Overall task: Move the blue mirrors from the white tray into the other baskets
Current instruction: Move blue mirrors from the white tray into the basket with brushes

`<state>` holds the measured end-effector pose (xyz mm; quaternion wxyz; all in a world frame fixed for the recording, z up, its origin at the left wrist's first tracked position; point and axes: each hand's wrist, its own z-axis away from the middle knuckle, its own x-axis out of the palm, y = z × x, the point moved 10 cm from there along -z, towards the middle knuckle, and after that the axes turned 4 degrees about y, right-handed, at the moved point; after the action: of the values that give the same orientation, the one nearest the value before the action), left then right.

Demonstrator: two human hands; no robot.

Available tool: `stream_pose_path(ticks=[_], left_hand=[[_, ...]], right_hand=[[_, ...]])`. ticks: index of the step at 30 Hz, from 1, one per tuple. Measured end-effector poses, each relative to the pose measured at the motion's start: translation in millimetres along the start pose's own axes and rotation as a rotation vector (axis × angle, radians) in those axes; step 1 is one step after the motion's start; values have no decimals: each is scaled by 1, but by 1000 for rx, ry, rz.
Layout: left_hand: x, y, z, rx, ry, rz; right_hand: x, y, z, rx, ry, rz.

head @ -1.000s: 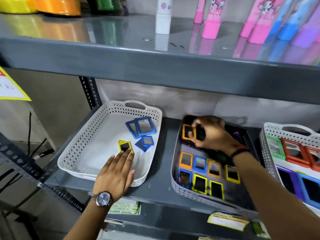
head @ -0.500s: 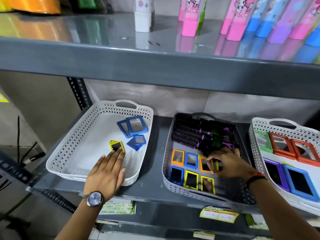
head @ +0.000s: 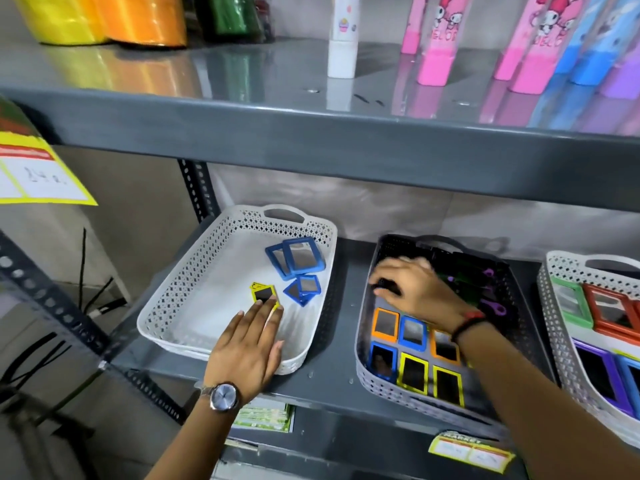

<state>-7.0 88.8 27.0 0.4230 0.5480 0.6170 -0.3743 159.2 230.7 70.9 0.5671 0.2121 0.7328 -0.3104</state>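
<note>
Looking down, we see a grey metal shelf [head: 339, 372] carrying three baskets side by side. Farthest to our left sits the white tray [head: 194, 306], beside it a grey basket [head: 381, 382], and at the right edge a second white basket [head: 554, 327] holding larger framed mirrors. In the tray's far right corner lie the blue mirrors: two bigger ones [head: 298, 259] overlapping, and just in front of them two smaller ones [head: 304, 289], also overlapping. A yellow-framed mirror [head: 261, 294] lies near them toward the tray's middle. Our left hand [head: 247, 348], with a wristwatch [head: 223, 396] on it, rests flat over the tray's near rim, fingers stretched out close together, the fingertips touching the yellow mirror's near edge and gripping nothing. Our right hand [head: 412, 289] reaches into the far half of the grey basket, fingers curled down onto the dark items there; it is blurred, so we cannot tell whether it holds anything. Small orange, blue and yellow framed mirrors [head: 414, 355] lie in rows in that basket's near half.
</note>
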Motion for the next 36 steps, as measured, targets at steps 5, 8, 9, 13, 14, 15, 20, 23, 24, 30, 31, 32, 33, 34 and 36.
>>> stream_pose_path(ticks=[5,8,9,13,14,15,20,23,24,30,31,32,33,34,36], left_hand=[[0,0,2,-13,27,26],[-1,0,3,-11,44,24],[-1,0,2,-6,53,27],[-2,-1,2,5,87,32],[-3,-1,2,6,95,30],[-4,0,2,6,101,28],[-4,0,2,4,112,22],[-4,0,2,8,107,21],[-4,1,2,11,104,16],[-1,1,2,25,118,12],[-1,1,2,30,123,10],[-2,2,2,34,129,10],[-2,2,2,35,135,11],[-3,2,2,35,142,11],[-3,2,1,32,150,10]], right_hand=[[63,-80,-71,-173,-142,-79],[107,-103,-87,-236,-286,-2],[115,-109,-90,-259,-309,19],[129,-120,-104,-318,-341,80],[130,-120,-107,-317,-353,86],[131,-121,-109,-316,-363,90],[136,-121,-112,-309,-361,60],[135,-120,-113,-291,-345,38],[134,-121,-114,-287,-333,36],[120,-118,-116,-258,-257,61],[112,-115,-116,-240,-235,38],[101,-109,-115,-218,-206,4],[90,-101,-115,-191,-178,-26],[78,-91,-112,-165,-151,-44],[55,-71,-102,-124,-95,-67]])
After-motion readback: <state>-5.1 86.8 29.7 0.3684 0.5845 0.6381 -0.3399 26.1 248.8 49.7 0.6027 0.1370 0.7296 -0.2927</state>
